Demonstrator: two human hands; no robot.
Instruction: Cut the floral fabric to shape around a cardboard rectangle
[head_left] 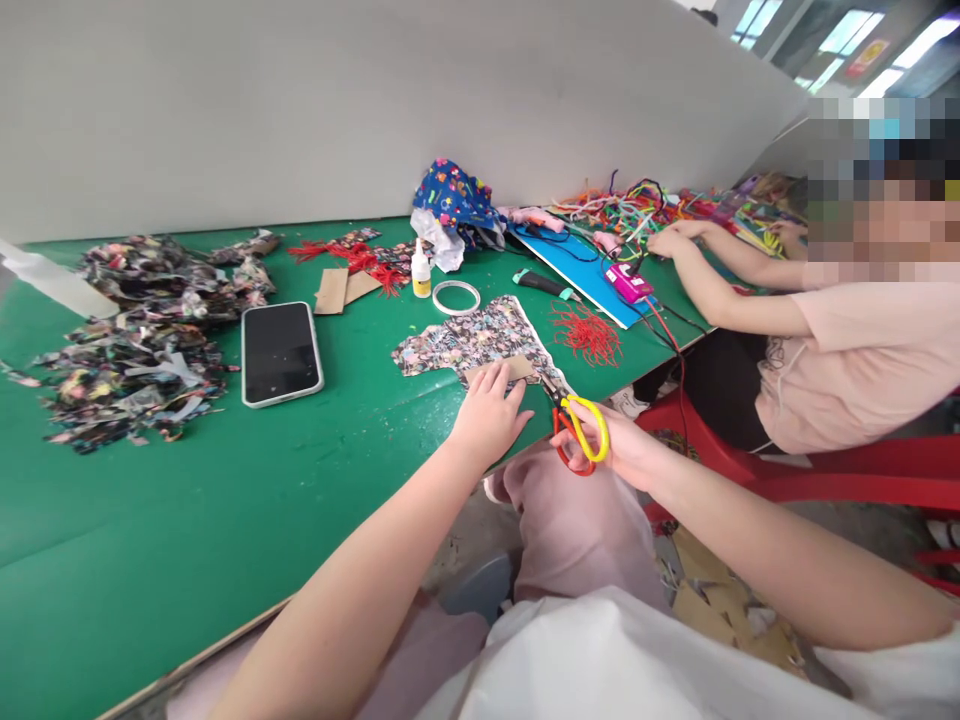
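Two bare hands are busy by the near edge of the green surface (pixel 337 480). The left hand (pixel 487 408) rests its fingers, a little spread, on a brown cardboard strip (pixel 514 368) lying on the patterned cloth (pixel 495 328). The right hand (pixel 619 440) has its fingers clamped on the handles of the scissors (pixel 568 403), blades at the cloth's near edge; whether they bite I can't tell.

Just beyond sit a white tape roll (pixel 457 313) and a small bottle (pixel 421 275), its yellow label too tiny to read. Rightward, red threads (pixel 589 335) crowd close, then a cutter (pixel 544 284), a blue board (pixel 570 262) and a magenta box (pixel 628 284) with pale, illegible markings.

Leftward lie a phone (pixel 280 352), screen dark, and heaped scraps (pixel 135 385). A grey partition (pixel 360 100) lines the far edge. At the right, a co-worker (pixel 877 370) handles coloured cords (pixel 645 205); behind, a sign (pixel 866 58) is blurred.
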